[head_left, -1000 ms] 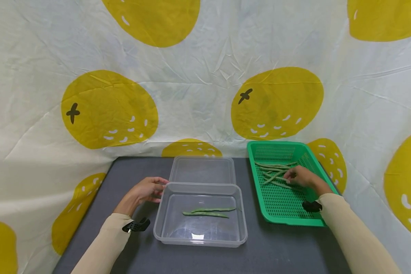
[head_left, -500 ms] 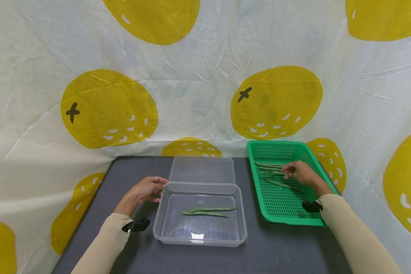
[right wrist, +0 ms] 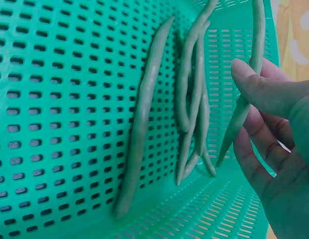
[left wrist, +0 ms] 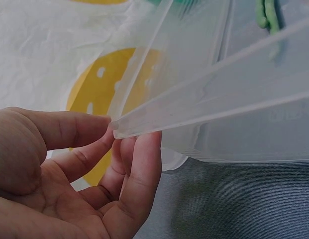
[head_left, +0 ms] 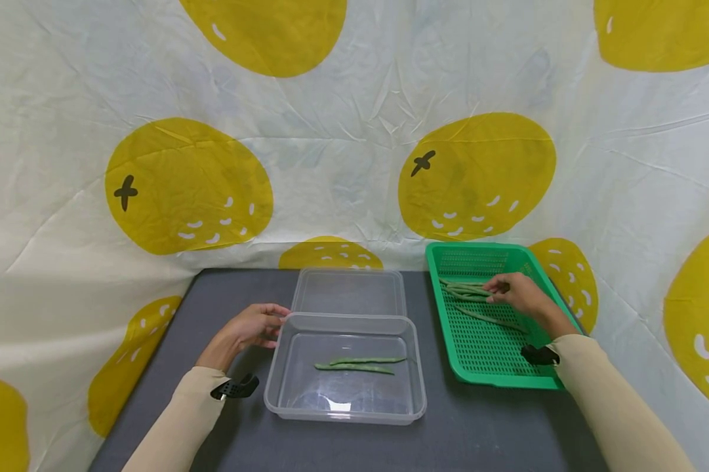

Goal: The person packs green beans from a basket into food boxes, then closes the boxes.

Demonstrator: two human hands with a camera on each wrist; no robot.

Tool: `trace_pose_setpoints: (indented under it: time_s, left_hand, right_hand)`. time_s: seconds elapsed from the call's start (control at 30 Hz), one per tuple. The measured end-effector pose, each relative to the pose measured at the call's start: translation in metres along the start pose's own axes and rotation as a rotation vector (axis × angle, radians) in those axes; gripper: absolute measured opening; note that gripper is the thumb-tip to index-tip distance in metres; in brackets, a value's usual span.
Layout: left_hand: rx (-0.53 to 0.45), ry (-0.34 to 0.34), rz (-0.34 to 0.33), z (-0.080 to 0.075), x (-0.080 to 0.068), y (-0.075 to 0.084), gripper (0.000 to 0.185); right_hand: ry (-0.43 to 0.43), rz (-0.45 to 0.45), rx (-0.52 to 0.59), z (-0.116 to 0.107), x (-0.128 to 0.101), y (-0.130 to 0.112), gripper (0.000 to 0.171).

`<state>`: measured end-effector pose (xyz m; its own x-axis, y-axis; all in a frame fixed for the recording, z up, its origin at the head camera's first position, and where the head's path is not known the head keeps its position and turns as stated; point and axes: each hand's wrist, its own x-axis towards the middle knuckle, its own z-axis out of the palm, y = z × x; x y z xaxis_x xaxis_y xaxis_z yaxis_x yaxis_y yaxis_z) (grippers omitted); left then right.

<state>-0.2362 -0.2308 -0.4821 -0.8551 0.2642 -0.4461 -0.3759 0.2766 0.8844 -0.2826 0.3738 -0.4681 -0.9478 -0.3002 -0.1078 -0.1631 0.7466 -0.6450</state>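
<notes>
The right hand (head_left: pixel 522 296) reaches over a green, rectangular plastic basket with slotted sides (head_left: pixel 490 357) and pinches a long, slim green bean (right wrist: pixel 239 114) between thumb and fingers. In the right wrist view the bean's long axis stands steeply: its upper part runs out past the top edge, and its tapered end points down and to the left. Whether that tip touches the basket cannot be told.

Inside the basket, a loose cluster of thin green beans (right wrist: pixel 198 94) lies near the held one, some crossing, their long axes mostly left to right in the head view. Nearer the person, apart from the cluster, a single straight green bean (head_left: pixel 490 318) slants from far left to near right.

The left hand (head_left: pixel 254 330) has its thumb and fingers closed on the far left corner of a clear, rectangular plastic box (head_left: pixel 313 393). On the box floor, two slender green beans (head_left: pixel 354 369) lie side by side, nearly parallel, pointing left to right.

Just behind the box, a clear, flat plastic lid (head_left: pixel 349 292) lies on the dark grey worktop (head_left: pixel 460 426). Behind the worktop hangs a white cloth printed with big yellow fruit shapes (head_left: pixel 330 98).
</notes>
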Motion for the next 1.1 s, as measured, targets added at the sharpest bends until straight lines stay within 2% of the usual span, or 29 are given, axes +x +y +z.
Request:
trace_pose_setpoints:
  time_s: [0.3, 0.73, 1.1]
  left_hand:
    - [-0.003, 0.004, 0.006, 0.000, -0.001, 0.000, 0.040]
    - [-0.003, 0.011, 0.000, 0.000, 0.000, 0.000, 0.039]
    - [0.002, 0.015, -0.007, -0.001, 0.000, 0.000, 0.040]
  right_hand:
    - [0.011, -0.027, 0.048, -0.005, -0.003, -0.012, 0.022]
    - [0.009, -0.089, -0.033, -0.004, -0.007, -0.037, 0.022]
    - [0.006, -0.140, -0.023, 0.000, -0.009, -0.057, 0.025]
